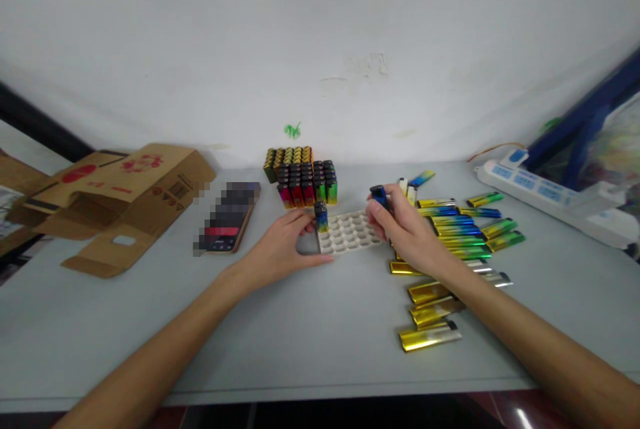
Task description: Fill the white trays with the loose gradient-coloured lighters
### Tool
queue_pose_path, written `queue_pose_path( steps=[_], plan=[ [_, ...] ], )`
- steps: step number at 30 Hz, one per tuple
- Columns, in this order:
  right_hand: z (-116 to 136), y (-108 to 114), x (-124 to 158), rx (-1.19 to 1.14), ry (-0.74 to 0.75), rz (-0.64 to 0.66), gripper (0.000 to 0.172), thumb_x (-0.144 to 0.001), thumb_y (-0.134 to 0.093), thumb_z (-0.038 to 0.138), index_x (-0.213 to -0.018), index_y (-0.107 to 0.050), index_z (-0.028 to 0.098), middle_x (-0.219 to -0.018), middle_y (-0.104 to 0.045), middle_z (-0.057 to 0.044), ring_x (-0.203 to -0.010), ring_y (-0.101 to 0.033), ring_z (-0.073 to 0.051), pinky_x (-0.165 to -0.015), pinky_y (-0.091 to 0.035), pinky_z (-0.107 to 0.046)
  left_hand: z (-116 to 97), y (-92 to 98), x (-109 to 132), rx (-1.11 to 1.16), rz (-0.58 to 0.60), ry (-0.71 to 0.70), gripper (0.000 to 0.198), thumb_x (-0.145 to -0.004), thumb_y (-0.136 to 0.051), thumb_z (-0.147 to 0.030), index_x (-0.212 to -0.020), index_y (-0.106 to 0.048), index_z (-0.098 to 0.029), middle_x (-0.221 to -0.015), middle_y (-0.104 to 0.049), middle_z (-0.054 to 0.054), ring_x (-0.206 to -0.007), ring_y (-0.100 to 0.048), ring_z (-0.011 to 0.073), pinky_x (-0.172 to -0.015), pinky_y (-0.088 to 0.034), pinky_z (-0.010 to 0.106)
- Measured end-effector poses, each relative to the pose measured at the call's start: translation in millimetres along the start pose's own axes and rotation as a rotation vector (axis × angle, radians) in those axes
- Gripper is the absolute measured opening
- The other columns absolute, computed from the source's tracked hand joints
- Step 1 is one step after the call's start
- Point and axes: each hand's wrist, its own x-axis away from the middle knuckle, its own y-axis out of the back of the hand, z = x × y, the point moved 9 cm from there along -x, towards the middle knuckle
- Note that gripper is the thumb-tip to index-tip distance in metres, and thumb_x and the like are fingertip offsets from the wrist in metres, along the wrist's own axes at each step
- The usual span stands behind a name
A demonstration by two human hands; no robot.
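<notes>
A white tray (345,235) with rows of oval holes lies in front of me. One blue-and-yellow lighter (321,217) stands upright in its back left corner. My left hand (280,245) grips the tray's left end, thumb stretched along the front edge and curled fingers beside the standing lighter. Above the tray's right part, my right hand (400,222) is closed on a blue lighter (379,196), its black top upward. The hand hides most of this lighter and the tray's right end. Loose metallic lighters (457,221) in gold, blue and green lie beside and under my right forearm.
Upright lighters with red and green bodies (306,185) stand grouped behind the tray, with gold-topped ones (289,155) further back. A phone (230,219) and an open cardboard box (135,195) lie left. A white power strip (555,199) is at right, by the wall (320,49).
</notes>
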Motion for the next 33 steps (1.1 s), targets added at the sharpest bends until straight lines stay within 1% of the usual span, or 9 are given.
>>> queue_pose_path(
  steps=[2,5,9,11,17,21,24,29,33],
  plan=[
    [9,0,0,0.009,0.099,-0.039,0.029,-0.113,-0.050,0.051,-0.116,-0.060,0.024,-0.098,-0.070,-0.006,-0.090,-0.068,-0.022,-0.084,-0.056,-0.036,1,-0.2,0,-0.004,-0.002,0.000,0.054,-0.081,-0.087,-0.067,-0.105,-0.069,-0.022,-0.108,-0.072,0.008,-0.102,-0.070,0.0309,-0.098,-0.059,0.045],
    [27,1,1,0.084,0.259,-0.118,0.024,-0.106,-0.068,0.045,-0.111,-0.075,0.023,-0.112,-0.072,-0.012,-0.110,-0.069,-0.028,-0.099,-0.056,-0.043,1,-0.3,0,-0.013,-0.005,0.001,0.055,-0.080,-0.088,-0.067,-0.105,-0.068,-0.022,-0.106,-0.071,0.008,-0.100,-0.070,0.0309,-0.095,-0.059,0.045],
    [35,-6,0,0.063,0.263,-0.080,0.021,-0.103,-0.075,0.043,-0.107,-0.083,0.023,-0.099,-0.075,-0.008,-0.088,-0.070,-0.023,-0.079,-0.059,-0.037,-1,-0.2,0,-0.013,-0.010,-0.007,0.054,-0.081,-0.087,-0.065,-0.108,-0.069,-0.022,-0.106,-0.071,0.008,-0.100,-0.070,0.0308,-0.094,-0.059,0.044],
    [36,-12,-1,0.003,0.245,-0.047,0.022,-0.104,-0.074,0.042,-0.109,-0.083,0.023,-0.099,-0.078,-0.008,-0.084,-0.071,-0.021,-0.073,-0.058,-0.034,-1,-0.5,0,-0.012,-0.010,-0.013,0.053,-0.082,-0.087,-0.064,-0.109,-0.069,-0.022,-0.106,-0.071,0.008,-0.100,-0.070,0.0304,-0.094,-0.059,0.044],
    [31,-34,-3,0.019,0.292,0.053,0.018,-0.105,-0.075,0.031,-0.117,-0.081,0.020,-0.110,-0.084,-0.009,-0.088,-0.076,-0.020,-0.075,-0.059,-0.030,-2,-2.7,0,-0.017,-0.002,-0.023,0.053,-0.083,-0.087,-0.062,-0.112,-0.069,-0.022,-0.108,-0.072,0.008,-0.102,-0.070,0.0312,-0.096,-0.058,0.044],
    [37,-38,-1,0.156,0.431,0.103,0.018,-0.110,-0.067,0.029,-0.120,-0.076,0.018,-0.112,-0.083,-0.011,-0.097,-0.079,-0.023,-0.088,-0.062,-0.034,-2,-2.7,0,-0.040,-0.007,-0.026,0.051,-0.083,-0.088,-0.061,-0.108,-0.068,-0.021,-0.105,-0.071,0.007,-0.100,-0.070,0.0306,-0.094,-0.057,0.043],
    [44,-43,0,0.252,0.505,0.162,0.022,-0.114,-0.059,0.030,-0.124,-0.072,0.017,-0.116,-0.081,-0.013,-0.102,-0.078,-0.025,-0.091,-0.062,-0.037,-2,-3.3,0,-0.054,-0.009,-0.026,0.052,-0.082,-0.089,-0.059,-0.109,-0.067,-0.021,-0.106,-0.071,0.007,-0.100,-0.070,0.0306,-0.095,-0.057,0.043],
    [41,-50,-4,0.285,0.476,0.123,0.020,-0.114,-0.058,0.032,-0.124,-0.069,0.018,-0.116,-0.080,-0.015,-0.105,-0.078,-0.027,-0.090,-0.063,-0.040,-2,-4.9,-1,-0.051,0.002,-0.029,0.049,-0.083,-0.088,-0.058,-0.107,-0.066,-0.021,-0.108,-0.073,0.009,-0.102,-0.070,0.0316,-0.095,-0.057,0.045],
    [27,-53,-7,0.157,0.358,0.075,0.022,-0.110,-0.068,0.032,-0.128,-0.062,0.022,-0.107,-0.082,-0.008,-0.091,-0.079,-0.022,-0.081,-0.064,-0.035,-3,-4.3,-2,-0.047,0.000,-0.024,0.050,-0.083,-0.087,-0.060,-0.106,-0.066,-0.021,-0.111,-0.073,0.009,-0.104,-0.071,0.0322,-0.097,-0.058,0.046]
  ],
)
